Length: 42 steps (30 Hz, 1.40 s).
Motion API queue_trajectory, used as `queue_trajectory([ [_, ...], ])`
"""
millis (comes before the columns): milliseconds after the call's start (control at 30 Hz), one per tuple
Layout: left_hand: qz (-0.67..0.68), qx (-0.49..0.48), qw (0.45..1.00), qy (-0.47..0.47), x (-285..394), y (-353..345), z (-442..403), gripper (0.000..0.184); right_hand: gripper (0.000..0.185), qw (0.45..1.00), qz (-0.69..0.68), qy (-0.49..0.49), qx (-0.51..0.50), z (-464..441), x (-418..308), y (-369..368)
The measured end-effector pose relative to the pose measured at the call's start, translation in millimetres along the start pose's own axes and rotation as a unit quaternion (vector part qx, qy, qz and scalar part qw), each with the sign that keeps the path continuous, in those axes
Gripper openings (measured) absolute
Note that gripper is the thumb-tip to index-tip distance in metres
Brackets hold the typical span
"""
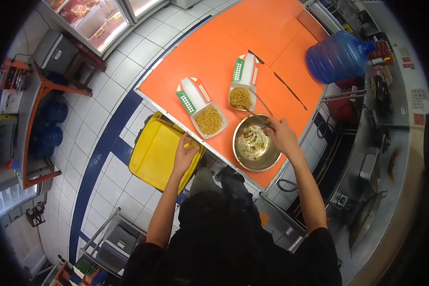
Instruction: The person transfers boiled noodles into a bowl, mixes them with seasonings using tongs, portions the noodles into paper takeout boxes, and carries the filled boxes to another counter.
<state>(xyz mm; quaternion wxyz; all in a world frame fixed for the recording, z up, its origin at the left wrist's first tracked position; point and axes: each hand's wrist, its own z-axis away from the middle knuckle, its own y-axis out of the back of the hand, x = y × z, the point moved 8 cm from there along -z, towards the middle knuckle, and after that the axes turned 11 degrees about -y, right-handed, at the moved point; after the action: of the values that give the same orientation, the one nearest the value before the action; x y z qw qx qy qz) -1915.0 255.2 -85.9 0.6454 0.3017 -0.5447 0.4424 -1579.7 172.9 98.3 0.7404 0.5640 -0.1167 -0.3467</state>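
Observation:
My right hand (280,136) is closed round metal tongs (260,114) over the right rim of a steel bowl (256,148); brown food remnants cling to the bowl's inside. One arm of the tongs reaches toward the noodles in the right box (240,97). To the left, a second open paper box (208,120) is filled with noodles, its green, white and red lid folded back. My left hand (187,151) hangs by the table's near edge, beside the yellow bin, fingers partly curled with nothing visible between them.
An orange table (200,57) holds the boxes and bowl. At its near left edge stands a yellow bin (159,152). A large blue water bottle (336,57) lies at the right edge. Further right runs a metal counter (395,167). A lit display fridge (97,24) stands at the upper left.

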Motion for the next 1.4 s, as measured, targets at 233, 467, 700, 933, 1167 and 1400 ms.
queue_trajectory([
  [233, -0.024, -0.053, 0.989, -0.138, 28.3, -39.7, -70.2, 0.091, 0.025, 1.000, -0.020, 0.007, -0.022, -7.1, -8.2, -3.3],
  [467, -0.035, -0.094, 0.991, -0.093, 37.6, -51.2, -80.0, 0.101, 0.030, 0.978, -0.185, 0.020, -0.098, 44.6, -45.7, -11.4],
  [700, -0.028, -0.048, 0.989, -0.137, 37.0, -54.6, -76.1, 0.111, 0.033, 0.984, -0.094, 0.038, -0.144, 49.7, -77.0, -71.2],
  [933, -0.008, -0.056, 0.991, -0.120, 43.9, -56.6, -73.2, 0.111, 0.039, 0.984, -0.122, 0.056, -0.117, 55.4, -87.5, -70.8],
  [1167, 0.013, -0.029, 0.989, -0.145, 32.6, -53.1, -75.8, 0.105, 0.041, 0.986, -0.117, 0.039, -0.110, 58.8, -77.3, -63.5],
  [1400, -0.017, -0.024, 0.990, -0.139, 21.9, -51.1, -76.1, 0.109, 0.038, 0.987, -0.099, 0.004, -0.125, 64.4, -78.4, -51.3],
])
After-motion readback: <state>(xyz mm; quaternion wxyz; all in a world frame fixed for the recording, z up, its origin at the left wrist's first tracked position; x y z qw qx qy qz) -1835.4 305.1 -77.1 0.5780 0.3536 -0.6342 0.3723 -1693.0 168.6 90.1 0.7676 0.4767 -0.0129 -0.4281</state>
